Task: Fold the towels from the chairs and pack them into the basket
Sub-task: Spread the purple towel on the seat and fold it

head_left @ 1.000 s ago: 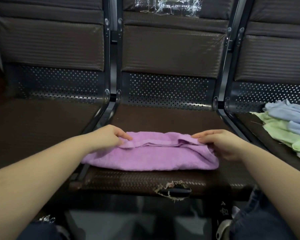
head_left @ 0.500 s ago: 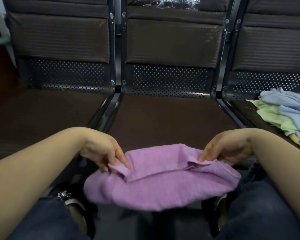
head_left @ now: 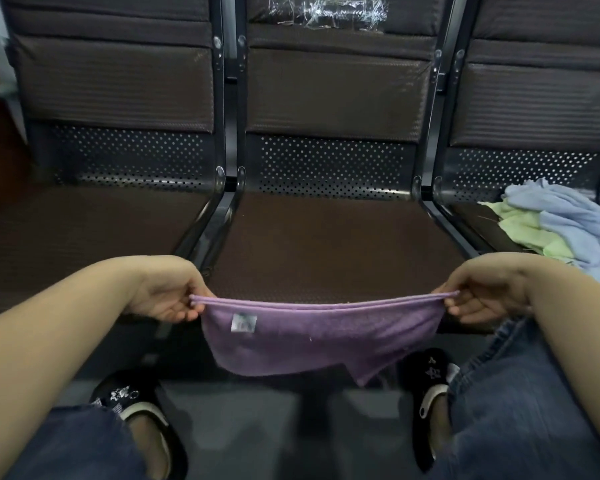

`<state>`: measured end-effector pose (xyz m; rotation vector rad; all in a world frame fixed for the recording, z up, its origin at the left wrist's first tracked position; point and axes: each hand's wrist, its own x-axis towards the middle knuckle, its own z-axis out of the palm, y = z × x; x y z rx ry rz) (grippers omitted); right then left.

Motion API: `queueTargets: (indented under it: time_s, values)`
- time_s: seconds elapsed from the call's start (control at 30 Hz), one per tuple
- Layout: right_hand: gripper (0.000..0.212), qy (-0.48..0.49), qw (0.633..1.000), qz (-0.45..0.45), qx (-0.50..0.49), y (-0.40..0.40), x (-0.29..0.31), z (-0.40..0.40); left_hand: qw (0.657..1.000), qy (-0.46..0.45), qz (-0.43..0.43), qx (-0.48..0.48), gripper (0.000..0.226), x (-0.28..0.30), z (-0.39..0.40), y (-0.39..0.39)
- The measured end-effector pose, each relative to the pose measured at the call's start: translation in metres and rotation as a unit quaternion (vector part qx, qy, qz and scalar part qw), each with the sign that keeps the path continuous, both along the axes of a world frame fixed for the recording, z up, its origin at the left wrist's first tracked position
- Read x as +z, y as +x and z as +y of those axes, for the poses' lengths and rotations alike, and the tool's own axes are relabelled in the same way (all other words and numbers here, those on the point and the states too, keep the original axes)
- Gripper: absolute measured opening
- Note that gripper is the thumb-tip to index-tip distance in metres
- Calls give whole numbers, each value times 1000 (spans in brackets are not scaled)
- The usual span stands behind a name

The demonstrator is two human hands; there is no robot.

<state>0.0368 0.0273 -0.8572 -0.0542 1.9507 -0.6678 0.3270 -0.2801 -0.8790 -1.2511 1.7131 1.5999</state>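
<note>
One purple towel is held stretched before three chairs.
Its top corners are pinched by the left hand and right hand; two towels are heaped at three o'clock.

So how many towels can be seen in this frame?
3. A purple towel hangs between the left hand and right hand; a blue towel lies over a green towel on the right chair. More may be underneath.
</note>
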Motion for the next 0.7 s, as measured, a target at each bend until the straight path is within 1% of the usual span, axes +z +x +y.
queueTargets:
  time_s: [0.03,0.1,0.17,0.23,0.43,0.57,0.63,0.7]
  values:
    - [21,-15,1000,3,-20,-1,0,-1,999,12,15,31,27,0,-3,-2]
    - [22,-50,997,6,-60,-3,0,-5,993,29,56,104,27,-1,-8,-5]
    - [22,-88,991,8,-96,-5,1,-8,979,45,100,171,29,0,-10,-9]
    - [23,-120,984,9,-135,-7,2,-12,965,58,137,216,30,3,-10,-15]
    - [25,-170,962,31,-211,-12,5,-30,938,31,197,283,33,14,-11,-35]
    - [24,-228,939,48,-255,-15,6,-50,917,24,236,320,34,20,-16,-50]
    - [29,-257,928,57,-264,-18,5,-61,903,24,262,339,34,21,-22,-58]
    - [38,-286,919,68,-261,-22,2,-72,890,22,287,353,34,19,-30,-68]
